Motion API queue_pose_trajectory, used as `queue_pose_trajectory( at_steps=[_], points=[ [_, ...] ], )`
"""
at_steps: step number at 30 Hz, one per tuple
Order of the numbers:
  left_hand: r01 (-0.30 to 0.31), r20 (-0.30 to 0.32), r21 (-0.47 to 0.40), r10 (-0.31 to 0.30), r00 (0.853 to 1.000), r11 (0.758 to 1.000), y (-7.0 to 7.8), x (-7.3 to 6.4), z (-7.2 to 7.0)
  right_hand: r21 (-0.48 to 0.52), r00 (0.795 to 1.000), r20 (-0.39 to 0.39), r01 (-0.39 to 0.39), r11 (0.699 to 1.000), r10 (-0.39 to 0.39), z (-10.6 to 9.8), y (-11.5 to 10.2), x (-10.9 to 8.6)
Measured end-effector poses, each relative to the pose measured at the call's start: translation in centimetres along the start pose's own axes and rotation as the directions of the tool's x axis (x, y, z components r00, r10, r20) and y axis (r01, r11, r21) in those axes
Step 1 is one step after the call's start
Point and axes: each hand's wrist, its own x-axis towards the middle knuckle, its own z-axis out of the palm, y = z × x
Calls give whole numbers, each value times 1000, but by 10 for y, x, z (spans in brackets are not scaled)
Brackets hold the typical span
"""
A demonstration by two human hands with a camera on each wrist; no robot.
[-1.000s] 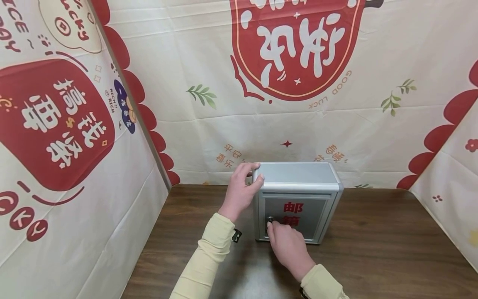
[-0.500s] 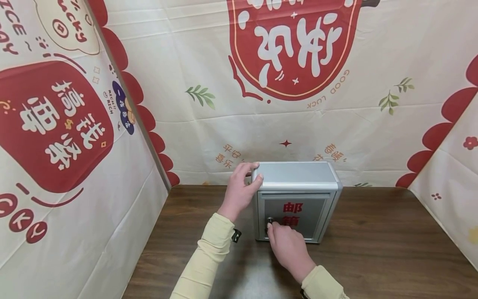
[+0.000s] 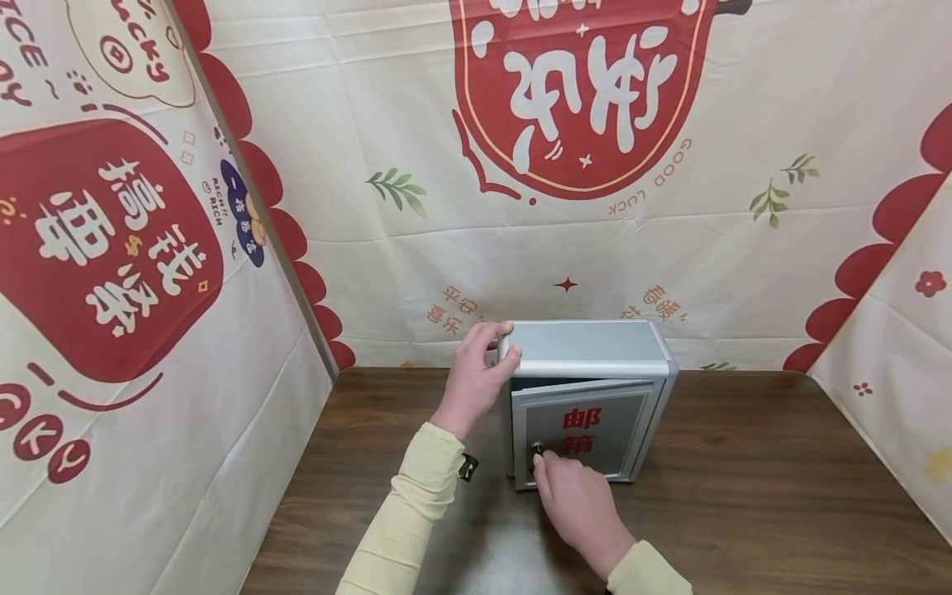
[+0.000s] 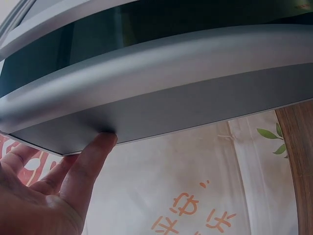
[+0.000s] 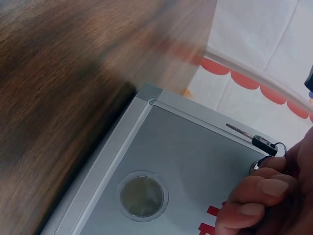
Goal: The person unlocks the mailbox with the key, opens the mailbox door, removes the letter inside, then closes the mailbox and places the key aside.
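A grey metal mailbox [image 3: 595, 340] with red characters stands on the table in the head view. Its front door [image 3: 628, 426] is ajar, with a dark gap along the top and left. My left hand [image 3: 474, 378] grips the box's top left corner, and in the left wrist view its thumb [image 4: 100, 147] presses the grey panel. At the door's lock [image 3: 538, 449], my right hand [image 3: 583, 504] pinches a key, mostly hidden by the curled fingers. A second key with a black head [image 5: 264, 145] hangs from a ring beside those fingers in the right wrist view.
The brown wooden table [image 3: 781, 463] reaches to both sides of the box. Printed cloth [image 3: 416, 273] forms a wall close behind it, with another cloth wall [image 3: 245, 397] at the left. A round window [image 5: 142, 196] is set in the door.
The door has swung out slightly on its left side, and my right hand has come a little toward me with the key. My left hand keeps its place on the corner.
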Motion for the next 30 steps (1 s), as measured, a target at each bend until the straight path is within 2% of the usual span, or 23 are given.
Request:
queue_pose_trajectory(
  at_steps=[6, 12, 14, 17, 20, 24, 27, 30],
  points=[
    [13, 0, 1, -13, 1000, 1000, 1, -1, -1, 1, 1000, -3, -1, 1000, 1, -1, 0, -2],
    [10, 0, 5, -10, 1000, 1000, 1, -1, 0, 12, 998, -52, -25, 1000, 26, -4, 1, -6],
    [13, 2, 6, -13, 1000, 1000, 1, -1, 0, 26, 996, -87, -34, 999, 36, -9, -1, -6],
    [10, 0, 6, -10, 1000, 1000, 1, -1, -1, 49, 984, -175, -6, 999, 14, -24, -6, -6],
    [10, -4, 10, -9, 1000, 1000, 1, -1, -1, 57, 950, -308, 82, 995, -61, -44, -12, -3],
    [5, -7, 2, -5, 1000, 1000, 0, 0, -1, 57, 883, -434, 224, 973, -178, -69, -20, 5],
    [-7, -6, -5, 7, 1000, 1000, 0, 0, -1, 46, 842, -481, 300, 953, -242, -82, -25, 12],
    [-16, 0, 5, 16, 1000, 1000, -1, 0, -1, 35, 827, -491, 331, 943, -272, -88, -29, 19]
  ],
)
